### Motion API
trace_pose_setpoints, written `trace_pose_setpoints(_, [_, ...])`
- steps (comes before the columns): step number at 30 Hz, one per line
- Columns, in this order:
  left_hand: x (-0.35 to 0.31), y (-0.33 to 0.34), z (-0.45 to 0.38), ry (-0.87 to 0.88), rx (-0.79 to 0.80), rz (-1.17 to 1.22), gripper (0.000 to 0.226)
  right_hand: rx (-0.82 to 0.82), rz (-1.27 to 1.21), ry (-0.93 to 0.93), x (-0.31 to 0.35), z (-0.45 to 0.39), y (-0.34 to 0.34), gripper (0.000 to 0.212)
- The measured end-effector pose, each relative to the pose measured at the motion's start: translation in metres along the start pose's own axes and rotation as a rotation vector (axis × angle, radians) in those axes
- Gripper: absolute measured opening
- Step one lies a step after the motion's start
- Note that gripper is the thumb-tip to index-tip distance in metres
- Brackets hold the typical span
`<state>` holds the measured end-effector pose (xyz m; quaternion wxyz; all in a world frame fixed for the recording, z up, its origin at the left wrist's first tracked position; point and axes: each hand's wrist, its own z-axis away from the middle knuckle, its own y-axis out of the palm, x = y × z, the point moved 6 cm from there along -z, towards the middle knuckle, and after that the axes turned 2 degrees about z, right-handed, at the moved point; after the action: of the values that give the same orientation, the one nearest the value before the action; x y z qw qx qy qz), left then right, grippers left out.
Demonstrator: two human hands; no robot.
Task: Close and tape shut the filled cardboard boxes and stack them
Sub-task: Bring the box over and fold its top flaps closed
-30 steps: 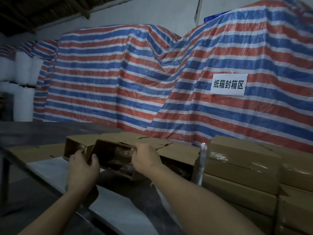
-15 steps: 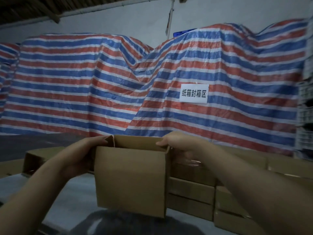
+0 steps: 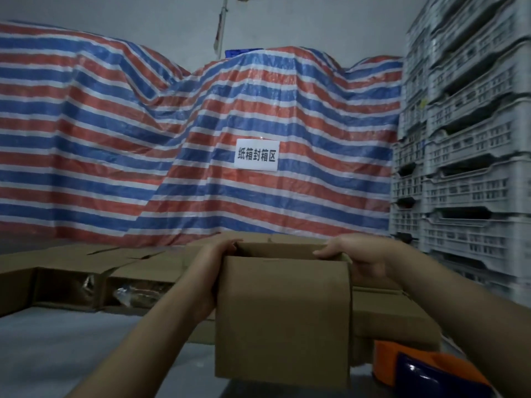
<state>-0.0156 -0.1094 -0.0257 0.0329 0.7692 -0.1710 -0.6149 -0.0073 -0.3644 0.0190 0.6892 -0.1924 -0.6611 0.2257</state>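
I have lifted the open box [image 3: 283,317] off the row and now hold it upright before me, left hand [image 3: 214,271] and right hand [image 3: 355,261] gripping its top edges; flaps need closing next.

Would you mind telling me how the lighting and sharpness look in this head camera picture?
Head view: dim, flat light with no hard shadows; the held box and both hands, left and right, look soft; the wide lens bows the crates at right; the sign stays readable; a small glint shows on the tape dispenser.
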Motion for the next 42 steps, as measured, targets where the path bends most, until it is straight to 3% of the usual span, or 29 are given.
trace_pose_setpoints(8, [0.046,0.053,-0.001,-0.106,0.068,-0.007,0.022,-0.044,0.028,0.077,-0.068,0.015,-0.023,0.029])
trace_pose_setpoints(12, [0.064,0.056,0.004,-0.131,0.061,0.046,0.023,-0.111,0.046,0.113,-0.097,0.013,-0.019,0.041])
trace_pose_setpoints(16, [0.064,0.056,0.004,-0.146,0.010,0.024,0.026,-0.062,-0.055,0.103,-0.093,0.017,-0.012,0.039])
trace_pose_setpoints(22, [0.063,0.054,0.006,-0.128,-0.022,0.009,0.034,-0.176,-0.075,-0.320,-0.051,0.028,-0.015,0.021])
trace_pose_setpoints(24, [0.062,0.054,0.006,-0.141,-0.035,0.010,0.033,-0.199,0.035,-0.397,-0.039,0.036,-0.020,0.013])
trace_pose_setpoints(29, [0.066,0.050,0.004,-0.131,-0.048,0.018,0.029,-0.073,0.483,-0.280,-0.038,0.037,-0.006,0.017])
trace_pose_setpoints(34, [0.070,0.047,0.004,-0.089,-0.011,0.110,0.044,-0.023,0.411,-0.238,-0.041,0.038,-0.004,0.029])
trace_pose_setpoints(37, [0.071,0.037,0.005,-0.043,-0.055,0.158,0.025,0.020,0.371,-0.230,-0.044,0.038,-0.004,0.034])
trace_pose_setpoints(42, [0.075,0.030,0.007,-0.008,-0.018,0.059,0.028,0.027,0.355,-0.227,-0.044,0.039,-0.002,0.036])
